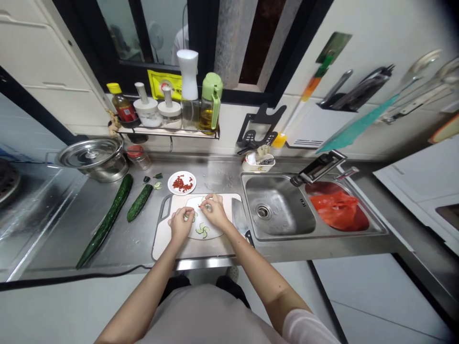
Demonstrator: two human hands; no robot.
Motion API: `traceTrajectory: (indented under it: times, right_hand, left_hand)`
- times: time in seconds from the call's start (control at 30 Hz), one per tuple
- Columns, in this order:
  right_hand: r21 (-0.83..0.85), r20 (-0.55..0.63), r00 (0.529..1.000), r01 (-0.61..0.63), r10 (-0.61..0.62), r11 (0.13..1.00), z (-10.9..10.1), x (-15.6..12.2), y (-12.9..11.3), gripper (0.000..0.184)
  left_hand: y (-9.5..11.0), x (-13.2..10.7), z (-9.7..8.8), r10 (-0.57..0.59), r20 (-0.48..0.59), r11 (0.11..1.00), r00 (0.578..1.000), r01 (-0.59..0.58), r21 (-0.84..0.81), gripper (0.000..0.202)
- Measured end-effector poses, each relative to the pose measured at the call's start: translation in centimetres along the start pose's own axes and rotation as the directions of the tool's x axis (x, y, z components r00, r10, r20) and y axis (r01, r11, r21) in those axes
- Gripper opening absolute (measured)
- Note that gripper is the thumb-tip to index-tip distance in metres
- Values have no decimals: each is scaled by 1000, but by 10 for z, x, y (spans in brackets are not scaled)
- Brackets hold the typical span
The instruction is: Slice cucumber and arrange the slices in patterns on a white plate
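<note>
A pale cutting board (pixel 168 234) lies on the steel counter with a white plate (pixel 211 232) on it. Cucumber slices (pixel 202 230) form a small pinwheel on the plate. My left hand (pixel 180 222) rests over the plate's left side, fingers curled on a cucumber piece. Over the plate's top, my right hand (pixel 214 210) pinches something small and red. A small white dish of red bits (pixel 181 183) stands just behind the board.
Two cucumbers (pixel 107 220) (pixel 139 202) lie left of the board. A cleaver (pixel 239 217) rests at the board's right edge, beside the sink (pixel 279 210). A red bag (pixel 337 210) is in the sink. A lidded pot (pixel 93 157) and a bottle shelf (pixel 168 129) stand behind.
</note>
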State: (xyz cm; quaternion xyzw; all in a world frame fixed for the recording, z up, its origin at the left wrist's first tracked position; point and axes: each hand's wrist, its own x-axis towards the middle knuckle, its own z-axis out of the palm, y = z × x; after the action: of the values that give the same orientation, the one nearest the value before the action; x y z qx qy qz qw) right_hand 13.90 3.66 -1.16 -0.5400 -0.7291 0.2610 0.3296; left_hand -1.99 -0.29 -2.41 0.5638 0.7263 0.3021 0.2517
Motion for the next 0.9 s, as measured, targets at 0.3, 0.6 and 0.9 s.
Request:
traceTrajectory:
  times: [0.3, 0.6, 0.9]
  right_hand:
    - [-160, 153, 987, -25, 50, 987, 2, -59, 9, 9]
    - [-221, 203, 979, 15, 30, 975, 10, -77, 16, 10]
    - [-236, 214, 977, 52, 0, 970, 12, -76, 18, 12]
  left_hand:
    - [-9, -30, -1, 38, 97, 990, 995, -50, 133, 20]
    - [-9, -41, 9, 42, 198, 972, 979, -85, 217, 21]
    - [-6, -40, 14, 40, 223, 962, 974, -98, 256, 19]
